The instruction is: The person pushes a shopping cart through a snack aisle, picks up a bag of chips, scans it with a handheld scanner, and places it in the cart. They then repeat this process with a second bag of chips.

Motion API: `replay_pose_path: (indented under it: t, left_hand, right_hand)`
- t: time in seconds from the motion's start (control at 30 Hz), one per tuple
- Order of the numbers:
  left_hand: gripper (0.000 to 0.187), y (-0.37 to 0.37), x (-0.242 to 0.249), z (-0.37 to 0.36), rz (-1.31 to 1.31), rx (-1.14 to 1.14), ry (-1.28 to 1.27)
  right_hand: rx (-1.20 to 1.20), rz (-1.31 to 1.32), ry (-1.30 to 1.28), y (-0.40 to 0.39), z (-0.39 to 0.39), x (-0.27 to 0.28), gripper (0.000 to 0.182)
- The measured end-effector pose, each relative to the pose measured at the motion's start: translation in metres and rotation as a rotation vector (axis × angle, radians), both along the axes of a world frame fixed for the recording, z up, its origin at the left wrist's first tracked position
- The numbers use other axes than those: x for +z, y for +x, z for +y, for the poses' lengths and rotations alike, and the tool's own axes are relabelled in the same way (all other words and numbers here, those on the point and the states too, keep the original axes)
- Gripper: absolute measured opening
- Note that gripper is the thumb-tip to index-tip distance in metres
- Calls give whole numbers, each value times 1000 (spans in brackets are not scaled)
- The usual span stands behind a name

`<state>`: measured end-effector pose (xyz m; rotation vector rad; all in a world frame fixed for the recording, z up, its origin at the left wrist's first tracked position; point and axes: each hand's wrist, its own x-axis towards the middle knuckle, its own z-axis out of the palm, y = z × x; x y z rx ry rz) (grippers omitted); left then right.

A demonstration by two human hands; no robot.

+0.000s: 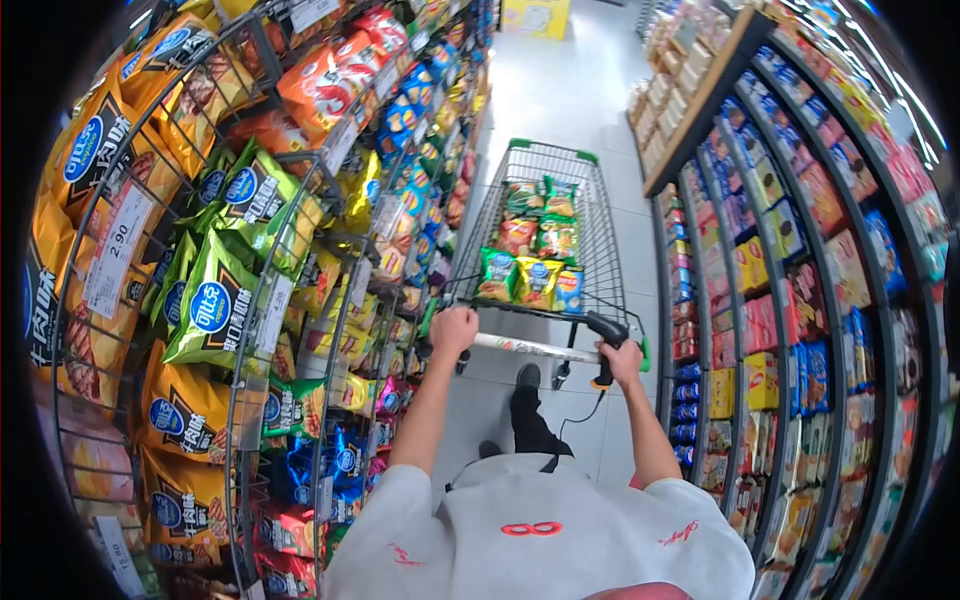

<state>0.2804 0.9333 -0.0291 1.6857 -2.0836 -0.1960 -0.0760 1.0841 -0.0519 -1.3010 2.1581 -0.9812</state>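
Observation:
My left hand (pixel 455 330) is wrapped round the left end of the white handle (pixel 532 347) of a shopping cart (pixel 617 235). At the handle's right end my right hand (pixel 622 360) is closed, with a black corded device (pixel 606 328) shaped like a scanner right at its fingers. A dark cord (pixel 579 419) hangs from there towards my waist. Inside the cart, bags of chips lie in rows, among them a green bag (pixel 497 274), a yellow bag (pixel 537 283) and a blue pack (pixel 568 290).
Wire shelves of chip bags (pixel 210 307) with price tags (pixel 118 248) rise close on the left. Packed snack shelves (pixel 760 265) line the right side. The pale tiled aisle (pixel 545 90) runs ahead to a yellow box-like display (pixel 536 18).

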Motion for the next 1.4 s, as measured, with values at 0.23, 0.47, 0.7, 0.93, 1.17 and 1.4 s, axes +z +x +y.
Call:
replay_pose_path:
  t: [0.23,0.47,0.7,0.93,1.17,1.4]
  left_hand:
    - [32,-37,5,-50,18,-30,32]
    - [33,-73,7,-111,-9,-53,70]
    - [36,-100,12,-163,-36,-75,70]
    - [36,-124,5,-204,-20,-36,101]
    - [32,-132,1,-224,15,-137,64]
    - [29,-139,2,-245,7,-92,130]
  right_hand:
    - [6,-30,-37,-35,-56,15,25]
    - [22,-20,-30,-76,-123,13,28]
    - [56,10,-40,-105,-180,24,31]
    - [120,32,-16,-137,-228,25,34]
    - [143,23,-29,-158,-268,21,28]
    - [186,23,9,-170,-298,22,34]
